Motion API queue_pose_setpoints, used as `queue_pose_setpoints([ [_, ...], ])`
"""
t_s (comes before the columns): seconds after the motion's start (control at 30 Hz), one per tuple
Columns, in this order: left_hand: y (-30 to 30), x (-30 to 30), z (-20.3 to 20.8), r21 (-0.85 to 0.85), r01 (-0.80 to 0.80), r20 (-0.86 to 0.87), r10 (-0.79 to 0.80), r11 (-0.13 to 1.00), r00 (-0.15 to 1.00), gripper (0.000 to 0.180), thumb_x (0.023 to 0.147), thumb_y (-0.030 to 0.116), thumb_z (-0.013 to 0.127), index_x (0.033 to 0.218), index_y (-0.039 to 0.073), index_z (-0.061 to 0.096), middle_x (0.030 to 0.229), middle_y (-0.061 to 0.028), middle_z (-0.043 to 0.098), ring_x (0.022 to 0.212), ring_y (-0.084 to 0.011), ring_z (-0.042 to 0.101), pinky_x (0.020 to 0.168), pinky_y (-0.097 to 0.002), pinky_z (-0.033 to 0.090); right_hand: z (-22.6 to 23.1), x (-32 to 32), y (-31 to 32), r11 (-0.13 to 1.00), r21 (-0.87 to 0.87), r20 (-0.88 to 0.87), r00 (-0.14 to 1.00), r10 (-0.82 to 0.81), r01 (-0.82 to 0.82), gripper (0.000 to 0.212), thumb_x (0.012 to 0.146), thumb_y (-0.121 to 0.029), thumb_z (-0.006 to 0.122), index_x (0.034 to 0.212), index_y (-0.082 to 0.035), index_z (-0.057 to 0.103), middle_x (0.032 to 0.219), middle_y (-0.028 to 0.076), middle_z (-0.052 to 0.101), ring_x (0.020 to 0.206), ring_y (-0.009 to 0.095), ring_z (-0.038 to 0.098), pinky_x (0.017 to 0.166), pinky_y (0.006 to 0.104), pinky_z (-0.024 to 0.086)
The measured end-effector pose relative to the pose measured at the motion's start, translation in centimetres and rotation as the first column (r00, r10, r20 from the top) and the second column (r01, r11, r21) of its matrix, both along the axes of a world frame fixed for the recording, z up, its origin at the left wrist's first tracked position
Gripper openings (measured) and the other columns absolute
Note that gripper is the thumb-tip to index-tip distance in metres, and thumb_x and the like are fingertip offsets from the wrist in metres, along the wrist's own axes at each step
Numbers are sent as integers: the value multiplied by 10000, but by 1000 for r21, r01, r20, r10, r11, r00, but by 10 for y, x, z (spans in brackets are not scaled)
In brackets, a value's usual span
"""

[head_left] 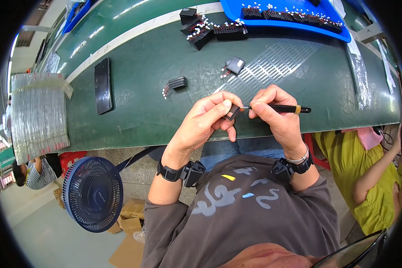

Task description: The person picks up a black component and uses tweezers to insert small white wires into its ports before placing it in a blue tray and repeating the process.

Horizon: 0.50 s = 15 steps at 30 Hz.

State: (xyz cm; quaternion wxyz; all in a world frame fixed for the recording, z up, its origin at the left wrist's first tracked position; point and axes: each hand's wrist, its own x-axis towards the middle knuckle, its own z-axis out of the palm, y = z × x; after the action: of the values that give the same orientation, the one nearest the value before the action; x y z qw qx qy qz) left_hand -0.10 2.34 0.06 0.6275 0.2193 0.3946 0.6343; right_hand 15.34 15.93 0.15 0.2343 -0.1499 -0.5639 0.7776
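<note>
Here, the left hand (210, 116) pinches a dark block (232, 113) at its fingertips (226, 104); the right hand (272, 109) pinches a slim tool (286, 108).

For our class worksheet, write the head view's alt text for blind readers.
A person's left hand holds a small black block while the right hand points a thin black tool at it over a green table. Wired black blocks lie beyond, some in a blue tray.
</note>
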Motion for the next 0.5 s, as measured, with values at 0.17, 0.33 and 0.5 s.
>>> queue_pose_setpoints([
  [0.17, 0, 0, 2, -1, -3, -7, 3, 1000, 1000, 305, 1027, 239, 493, 1139, -35, 565, 810, -8, 505, 684, -72, 489, 609, -288, 570, -2, 0, 0, 997, 72, 4, 1000, -23, 23, 93, 931, -57, 633, 861, -23, 581, 818, 69, 622, 775, 116, 611, 745, 260, 483],
  [0.33, 1, -1, 0, 22, -6, 18, 5, 1000, 1000, 288, 1029, 223, 489, 1134, -32, 571, 807, -6, 501, 686, -70, 492, 612, -288, 572, 4, -1, -8, 946, 174, -43, 962, -269, 272, 118, 971, -102, 575, 986, 2, 629, 945, 118, 678, 947, 186, 649, 835, 314, 494],
  [0.5, 0, 0, 0, 17, -73, 82, 71, 997, 994, 270, 1017, 214, 515, 1127, -26, 572, 834, -34, 547, 689, -92, 515, 628, -292, 553, 11, -5, -2, 466, 876, -145, 989, 6, 126, 222, 990, -118, 524, 1112, 7, 661, 1116, 134, 687, 1101, 258, 622, 950, 374, 472],
])
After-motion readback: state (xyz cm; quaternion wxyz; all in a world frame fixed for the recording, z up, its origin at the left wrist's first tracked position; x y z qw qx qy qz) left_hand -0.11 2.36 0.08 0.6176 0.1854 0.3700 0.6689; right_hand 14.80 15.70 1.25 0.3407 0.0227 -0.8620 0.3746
